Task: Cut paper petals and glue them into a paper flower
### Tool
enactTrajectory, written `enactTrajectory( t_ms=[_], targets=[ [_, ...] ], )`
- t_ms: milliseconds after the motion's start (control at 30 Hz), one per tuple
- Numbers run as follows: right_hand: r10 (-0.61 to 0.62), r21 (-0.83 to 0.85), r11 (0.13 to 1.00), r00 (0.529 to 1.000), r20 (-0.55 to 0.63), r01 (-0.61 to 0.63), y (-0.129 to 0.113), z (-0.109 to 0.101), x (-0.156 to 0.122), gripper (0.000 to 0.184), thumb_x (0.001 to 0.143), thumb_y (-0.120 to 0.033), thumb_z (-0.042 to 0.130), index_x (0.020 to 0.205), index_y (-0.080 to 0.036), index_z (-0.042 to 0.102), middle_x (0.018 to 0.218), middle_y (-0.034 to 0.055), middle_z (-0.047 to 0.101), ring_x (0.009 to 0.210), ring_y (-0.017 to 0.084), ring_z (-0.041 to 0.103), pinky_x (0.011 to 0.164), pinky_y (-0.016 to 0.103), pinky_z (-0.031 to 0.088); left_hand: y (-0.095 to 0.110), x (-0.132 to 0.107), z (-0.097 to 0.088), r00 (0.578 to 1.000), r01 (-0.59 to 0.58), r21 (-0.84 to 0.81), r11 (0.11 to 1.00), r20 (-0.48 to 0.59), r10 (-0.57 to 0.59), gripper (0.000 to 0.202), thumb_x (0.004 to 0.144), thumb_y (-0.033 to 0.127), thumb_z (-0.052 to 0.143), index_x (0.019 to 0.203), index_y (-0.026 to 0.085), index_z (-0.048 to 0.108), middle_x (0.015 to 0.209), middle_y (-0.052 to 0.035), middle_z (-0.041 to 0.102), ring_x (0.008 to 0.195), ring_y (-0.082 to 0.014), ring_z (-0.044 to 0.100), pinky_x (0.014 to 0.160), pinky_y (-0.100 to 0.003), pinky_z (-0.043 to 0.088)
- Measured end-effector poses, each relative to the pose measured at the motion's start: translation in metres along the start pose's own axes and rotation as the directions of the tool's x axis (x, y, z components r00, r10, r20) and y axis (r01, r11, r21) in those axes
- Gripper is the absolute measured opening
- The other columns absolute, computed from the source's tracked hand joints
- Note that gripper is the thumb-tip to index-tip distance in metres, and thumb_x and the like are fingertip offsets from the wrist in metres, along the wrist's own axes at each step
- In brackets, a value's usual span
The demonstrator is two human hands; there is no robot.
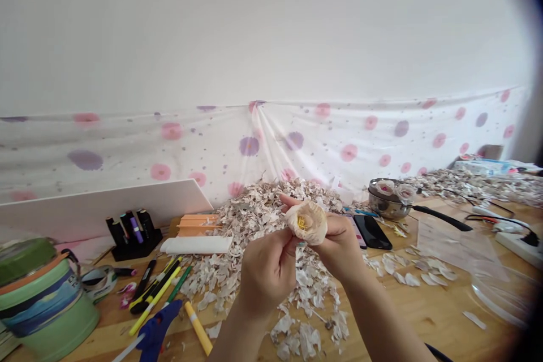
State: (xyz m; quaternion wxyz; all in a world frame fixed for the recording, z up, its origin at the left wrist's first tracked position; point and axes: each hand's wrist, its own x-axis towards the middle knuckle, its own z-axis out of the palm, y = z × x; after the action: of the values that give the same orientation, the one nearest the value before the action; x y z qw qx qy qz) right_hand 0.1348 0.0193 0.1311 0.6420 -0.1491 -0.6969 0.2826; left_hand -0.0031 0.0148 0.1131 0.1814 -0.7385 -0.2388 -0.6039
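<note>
A cream handmade flower (316, 227) with yellow stamens at its centre faces me above the table. My left hand (268, 264) is closed, with thumb and fingers pinching the flower near its lower left edge. From the other side, my right hand (340, 249) is closed round the back of the flower. Some of its fingers are hidden behind the petals, and one fingertip shows at the upper left. Below and behind both hands lies a large heap of pale dried petals (250, 209).
At the left are a green canister (46, 305), a marker stand (134, 237), several pens and a blue glue gun (159, 331). To the right are a black phone (373, 232), a small pan (388, 203) holding flowers, a power strip (520, 246) and a clear dish (504, 294).
</note>
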Motion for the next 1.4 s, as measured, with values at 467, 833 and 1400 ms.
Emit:
enactTrajectory(
  t_ms=[467,833,1400],
  targets=[
    [0.525,0.401,0.796,0.847,-0.085,-0.453,-0.004,0.024,-0.010,0.028,0.065,-0.035,0.085,0.091,-0.025,0.080,0.104,0.0050,0.075,0.091,0.023,0.066,0.077,0.032,0.053,0.018,-0.015,0.020,0.906,0.410,-0.267,0.872,0.006,-0.424,0.010,0.090,0.013,0.048,0.087,0.022,0.052,0.072,-0.0001,0.069,0.057,-0.0125,0.066,0.053,-0.019,0.049],
    [0.570,0.339,0.783,0.820,-0.055,-0.522,-0.008,0.015,-0.004,0.029,0.063,-0.037,0.084,0.087,-0.021,0.081,0.073,0.0055,0.074,0.073,0.021,0.065,0.059,0.028,0.052,0.023,-0.013,0.022,0.730,0.671,-0.426,0.607,0.235,-0.642,0.018,0.092,0.036,0.050,0.084,0.021,0.057,0.061,0.0029,0.061,0.048,-0.0115,0.054,0.047,-0.022,0.043],
    [0.473,0.097,0.881,0.873,-0.120,-0.464,-0.004,0.003,-0.001,0.020,0.067,-0.036,0.082,0.082,-0.022,0.081,0.072,0.0036,0.075,0.070,0.022,0.066,0.066,0.033,0.053,0.014,-0.003,0.015,0.786,0.600,-0.185,0.778,0.314,-0.532,0.007,0.090,0.022,0.048,0.093,0.021,0.053,0.080,-0.0053,0.071,0.071,-0.0206,0.069,0.061,-0.030,0.050]
  ],
)
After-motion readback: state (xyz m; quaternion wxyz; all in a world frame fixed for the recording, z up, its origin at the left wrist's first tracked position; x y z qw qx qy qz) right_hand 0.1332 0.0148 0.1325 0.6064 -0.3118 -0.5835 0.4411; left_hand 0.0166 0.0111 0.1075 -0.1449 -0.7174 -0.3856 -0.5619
